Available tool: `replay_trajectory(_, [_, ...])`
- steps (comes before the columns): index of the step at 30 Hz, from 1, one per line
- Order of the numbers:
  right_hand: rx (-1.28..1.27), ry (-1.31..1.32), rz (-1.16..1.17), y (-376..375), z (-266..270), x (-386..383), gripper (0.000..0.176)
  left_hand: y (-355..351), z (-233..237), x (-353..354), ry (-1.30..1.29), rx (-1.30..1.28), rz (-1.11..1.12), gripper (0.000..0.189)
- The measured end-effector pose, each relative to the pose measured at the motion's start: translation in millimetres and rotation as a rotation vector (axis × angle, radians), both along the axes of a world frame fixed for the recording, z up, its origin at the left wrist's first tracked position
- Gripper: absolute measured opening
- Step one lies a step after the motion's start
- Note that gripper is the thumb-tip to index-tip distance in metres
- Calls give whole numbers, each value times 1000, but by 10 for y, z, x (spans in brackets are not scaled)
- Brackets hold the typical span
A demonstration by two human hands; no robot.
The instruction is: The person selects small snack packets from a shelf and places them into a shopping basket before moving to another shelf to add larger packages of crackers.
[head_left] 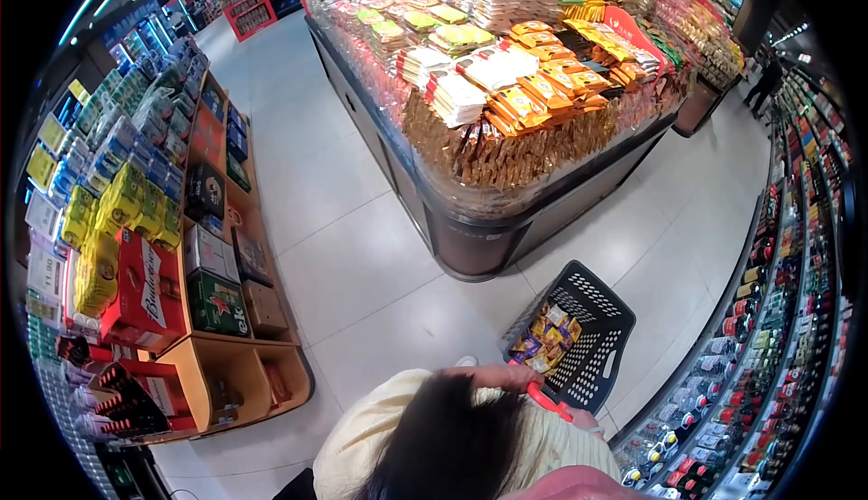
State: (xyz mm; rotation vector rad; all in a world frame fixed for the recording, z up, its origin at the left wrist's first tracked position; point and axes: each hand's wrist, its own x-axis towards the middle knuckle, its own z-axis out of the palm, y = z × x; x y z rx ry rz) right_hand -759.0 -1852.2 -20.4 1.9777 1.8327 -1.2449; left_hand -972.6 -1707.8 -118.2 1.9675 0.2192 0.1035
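Note:
A black perforated shopping basket (617, 324) is in front of me on the floor, tilted toward me. Several yellow and purple snack packets (547, 337) lie inside it, gathered at its left side. My left hand (523, 378) is closed at the upper end of the basket's red handle (545, 399). Lower on the same handle, my right hand (580, 418) is closed too; its fingers are partly hidden. Dark hair and cream sleeves (375, 414) fill the bottom of the view.
Ahead stands a large display bin (470, 242) heaped with packaged snacks. To the left, wooden shelving (221, 364) holds beer cartons and cans. Shelves of bottles (737, 328) curve along the right. A person in dark clothes (767, 82) is far off. Tiled floor (362, 260) runs between.

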Motion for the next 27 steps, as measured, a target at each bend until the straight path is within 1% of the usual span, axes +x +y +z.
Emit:
replay_trajectory(3, [26,-1,-19,-35,88,-27,39,-37,100,-23,28,-61,-27,14])
replay_trajectory(4, [33,-1,-13,-39,17,20,39,-38,164,-31,29,-53,-21,14])
replay_trajectory(6, [-35,-34,62,-71,-130,98,37,-96,143,-11,123,-4,-24,17])
replay_trajectory(7, [-37,-35,65,-82,-197,175,37,-129,120,-5,122,-6,-21,17])
replay_trajectory(8, [-78,18,46,-34,-155,190,37,-172,-5,4,71,2,46,17])
replay_trajectory(9, [-120,72,25,-11,-112,199,36,-249,14,4,20,7,111,18])
replay_trajectory(10, [-80,-10,144,-22,-90,202,35,-296,34,5,94,-22,129,19])
replay_trajectory(13, [-48,9,153,-57,249,165,34,-462,17,51,137,-15,130,20])
replay_trajectory(14, [12,51,136,-107,341,181,32,-522,59,59,167,-32,129,20])
replay_trajectory(15, [13,58,136,-127,348,224,32,-611,5,81,174,-31,130,20])
replay_trajectory(17, [-45,67,208,-167,337,331,30,-753,-38,114,94,-36,196,19])
replay_trajectory(18, [-5,64,270,-202,182,424,29,-811,-36,143,97,-32,202,19])
replay_trajectory(19, [-1,66,277,-235,115,521,29,-874,-37,167,128,-15,195,20])
replay_trajectory(21, [42,101,403,-225,239,589,24,-1016,43,241,162,-1,191,21])
replay_trajectory(22, [41,105,405,-223,322,616,24,-1069,91,304,243,8,176,23])
replay_trajectory(23, [53,70,466,-211,448,631,22,-1121,118,350,323,16,157,25])
replay_trajectory(24, [65,34,526,-207,526,647,21,-1182,115,374,326,13,155,25])
replay_trajectory(25, [62,36,523,-208,500,694,21,-1243,110,404,286,20,176,26])
replay_trajectory(27, [73,-35,634,-176,438,795,19,-1319,136,467,247,28,196,27])
